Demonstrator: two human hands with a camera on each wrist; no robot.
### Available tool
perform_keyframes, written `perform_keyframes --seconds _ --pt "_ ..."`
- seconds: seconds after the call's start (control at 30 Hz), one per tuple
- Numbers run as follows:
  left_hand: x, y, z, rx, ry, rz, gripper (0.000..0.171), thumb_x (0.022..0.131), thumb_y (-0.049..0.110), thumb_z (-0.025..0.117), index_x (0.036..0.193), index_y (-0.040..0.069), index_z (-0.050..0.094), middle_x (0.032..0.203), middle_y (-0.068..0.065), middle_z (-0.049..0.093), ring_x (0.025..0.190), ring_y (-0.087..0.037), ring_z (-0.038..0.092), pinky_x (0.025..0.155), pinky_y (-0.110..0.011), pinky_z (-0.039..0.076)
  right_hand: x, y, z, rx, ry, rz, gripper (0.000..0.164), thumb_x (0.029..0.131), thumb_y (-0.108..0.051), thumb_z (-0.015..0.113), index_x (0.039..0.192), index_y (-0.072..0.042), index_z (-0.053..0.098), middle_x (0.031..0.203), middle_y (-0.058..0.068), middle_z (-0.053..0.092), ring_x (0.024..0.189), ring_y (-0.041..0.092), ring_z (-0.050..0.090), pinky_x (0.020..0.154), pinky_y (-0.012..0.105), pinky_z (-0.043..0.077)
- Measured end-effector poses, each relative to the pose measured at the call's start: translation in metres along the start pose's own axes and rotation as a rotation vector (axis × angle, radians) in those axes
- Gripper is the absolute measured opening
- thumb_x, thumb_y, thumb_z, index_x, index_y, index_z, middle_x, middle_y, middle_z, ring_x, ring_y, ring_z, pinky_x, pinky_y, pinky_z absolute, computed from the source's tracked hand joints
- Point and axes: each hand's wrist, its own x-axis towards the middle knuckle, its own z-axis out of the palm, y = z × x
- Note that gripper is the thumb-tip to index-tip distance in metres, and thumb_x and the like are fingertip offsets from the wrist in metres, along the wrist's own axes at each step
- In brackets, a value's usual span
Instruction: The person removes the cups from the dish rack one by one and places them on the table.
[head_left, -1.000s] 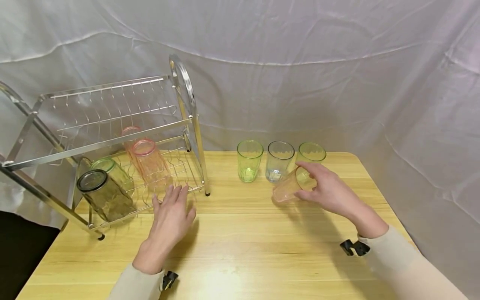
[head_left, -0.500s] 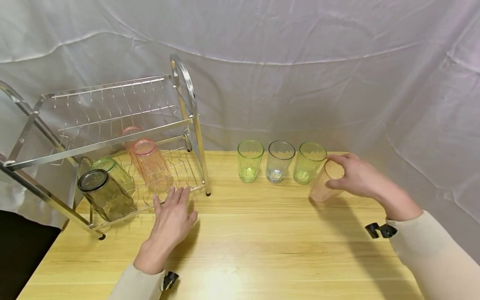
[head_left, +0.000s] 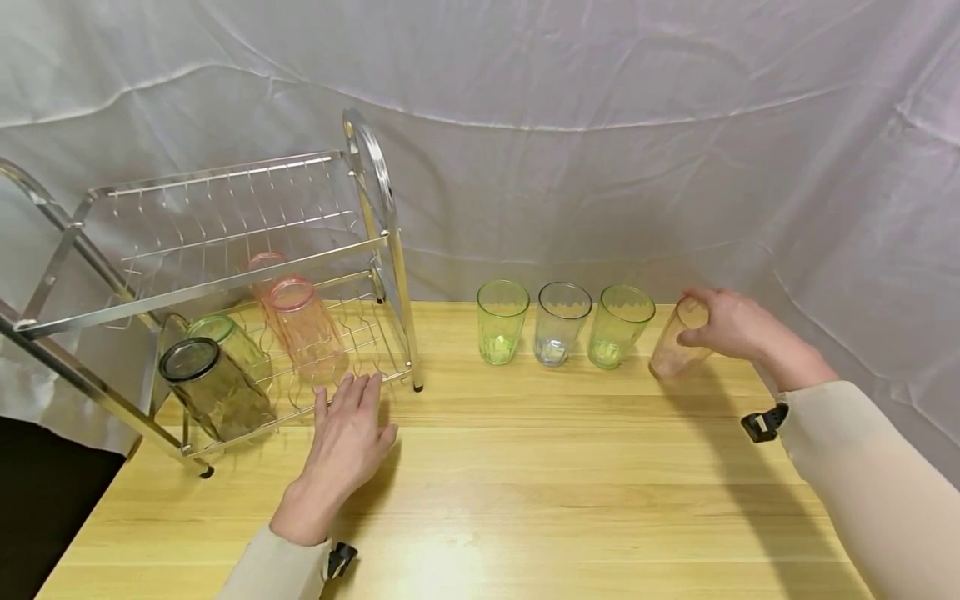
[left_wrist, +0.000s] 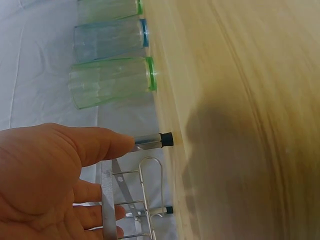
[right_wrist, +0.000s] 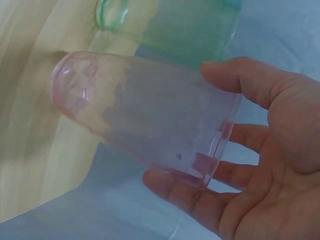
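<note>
My right hand (head_left: pixel 731 325) grips a clear pink glass (head_left: pixel 675 350) near its rim, thumb on one side and fingers round the other. The glass is mouth up, its base low over the table's right rear. To its left stand a green glass (head_left: pixel 618 329), a blue glass (head_left: pixel 561 327) and another green glass (head_left: pixel 501 325), upright in a row. My left hand (head_left: pixel 347 442) rests with extended fingers at the front lower rail of a metal dish rack (head_left: pixel 300 408). In the left wrist view the fingertips (left_wrist: pixel 120 212) pass behind the rail.
On the rack's lower tier, upside-down glasses lean: a dark one (head_left: pixel 213 392), a green one (head_left: pixel 236 346) and two pink ones, the nearer pink glass (head_left: pixel 303 325) in front. The upper tier has wire slots. A pale curtain (head_left: pixel 562 167) hangs behind the wooden table (head_left: pixel 525 500).
My right hand has carried the pink glass rightward, from in front of the blue and green glasses to the right end of the row, tilting it more upright. The left hand stays at the rack.
</note>
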Motion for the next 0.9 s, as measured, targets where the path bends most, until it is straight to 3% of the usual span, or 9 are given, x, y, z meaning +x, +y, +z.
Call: perform_keyframes --seconds 0.33,0.9 --pt "0.001 -0.003 0.005 -0.002 0.036 0.025 0.077 0.09 0.019 0.08 0.155 -0.003 0.044 0.152 -0.029 0.051 0.149 -0.052 0.038 0.122 -0.075 0.016 0.016 0.016 0.002 0.024 -0.003 0.018 0.094 0.093 -0.038 0.075 0.162 0.005 0.028 0.152 0.046 0.038 0.135 0.07 0.038 0.109 0.079 0.034" --pt "0.0 -0.003 0.005 -0.005 0.026 0.015 0.077 0.09 0.019 0.08 0.155 -0.002 0.044 0.153 -0.029 0.05 0.149 -0.051 0.037 0.122 -0.075 0.015 0.027 0.014 0.01 0.029 0.012 0.043 0.095 0.092 -0.042 0.074 0.161 0.005 0.029 0.151 0.047 0.038 0.134 0.069 0.04 0.108 0.079 0.036"
